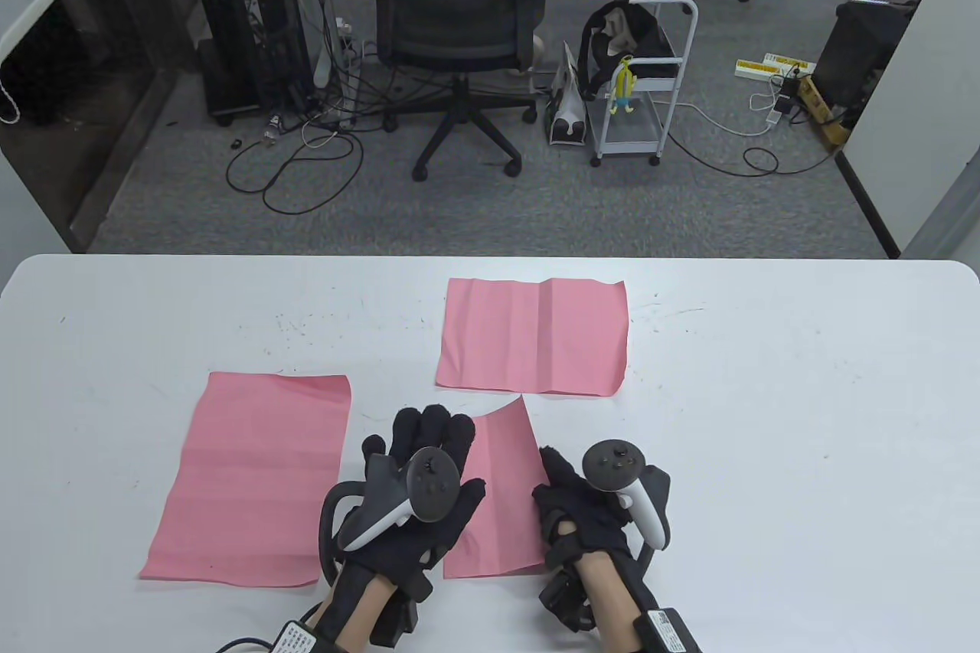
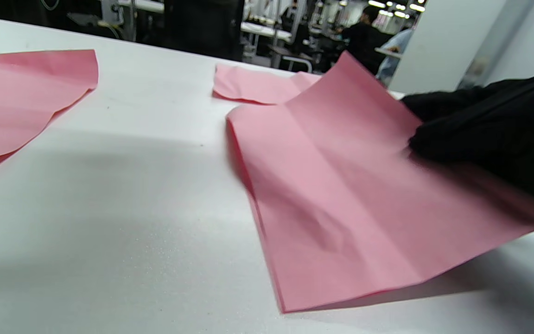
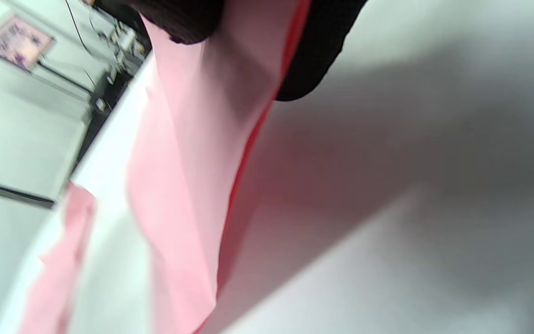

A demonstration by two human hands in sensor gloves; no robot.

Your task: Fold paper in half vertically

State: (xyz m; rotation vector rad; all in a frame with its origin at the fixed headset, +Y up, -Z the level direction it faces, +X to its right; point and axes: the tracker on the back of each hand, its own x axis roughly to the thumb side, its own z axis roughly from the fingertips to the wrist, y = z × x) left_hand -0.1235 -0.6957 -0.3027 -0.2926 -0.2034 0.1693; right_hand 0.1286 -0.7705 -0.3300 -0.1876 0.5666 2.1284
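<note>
Left hand (image 1: 417, 484) flat, fingers spread on folded pink paper (image 1: 501, 500); right hand (image 1: 586, 511) pinching its right edge.

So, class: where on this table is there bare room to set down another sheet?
The table is bare right of the far sheet and right hand; also its far-left corner. Crowded: near middle, where left sheet, held sheet and left hand cluster.

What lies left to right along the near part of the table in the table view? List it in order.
Flat pink sheet → left hand → pink sheet being folded → right hand. The third pink sheet lies farther back, so it is left out.
</note>
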